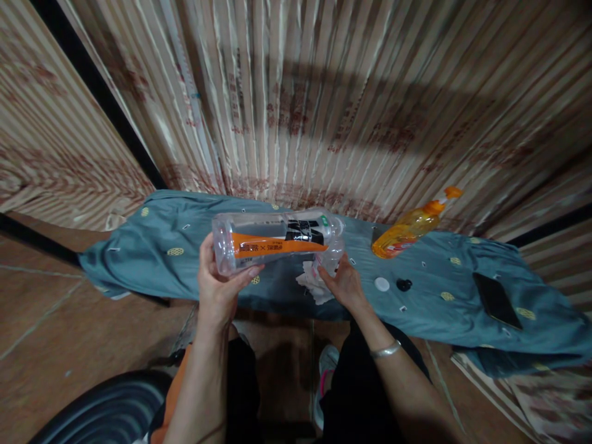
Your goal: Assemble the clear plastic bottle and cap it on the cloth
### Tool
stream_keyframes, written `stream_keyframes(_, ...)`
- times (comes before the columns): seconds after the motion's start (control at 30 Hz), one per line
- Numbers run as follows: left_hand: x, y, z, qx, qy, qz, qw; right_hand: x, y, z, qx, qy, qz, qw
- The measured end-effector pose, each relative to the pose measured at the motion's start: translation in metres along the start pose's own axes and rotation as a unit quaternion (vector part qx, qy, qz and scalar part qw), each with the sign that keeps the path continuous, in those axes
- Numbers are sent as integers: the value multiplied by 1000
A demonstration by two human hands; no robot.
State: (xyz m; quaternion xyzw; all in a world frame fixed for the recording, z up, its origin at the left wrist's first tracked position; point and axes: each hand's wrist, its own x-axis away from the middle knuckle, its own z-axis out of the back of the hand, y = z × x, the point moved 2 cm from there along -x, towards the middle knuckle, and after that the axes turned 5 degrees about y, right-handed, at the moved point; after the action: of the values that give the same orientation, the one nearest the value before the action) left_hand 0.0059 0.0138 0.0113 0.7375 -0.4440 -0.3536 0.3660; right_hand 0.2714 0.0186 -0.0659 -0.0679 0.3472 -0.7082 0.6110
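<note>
My left hand [217, 288] grips the base end of a clear plastic bottle [272, 239] with an orange, black and white label, held sideways above a table covered in blue-grey cloth [161, 246]. My right hand [345, 283] rests on the cloth near the bottle's neck, its fingers on a crumpled white tissue [314, 285] and a small clear plastic piece [330, 256]. A silver bangle circles my right wrist.
An orange dish-soap bottle [409, 227] lies on its side at the right. A white cap [382, 284] and a small black cap [404, 285] sit on the cloth near it. A dark phone [496, 300] lies farther right. A striped curtain hangs behind.
</note>
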Motion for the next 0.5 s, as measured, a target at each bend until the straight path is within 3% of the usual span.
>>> stream_keyframes(0.5, -1, -2, 0, 26, -22, -22, 999, 0, 1, -2, -2, 13, 5, 1000)
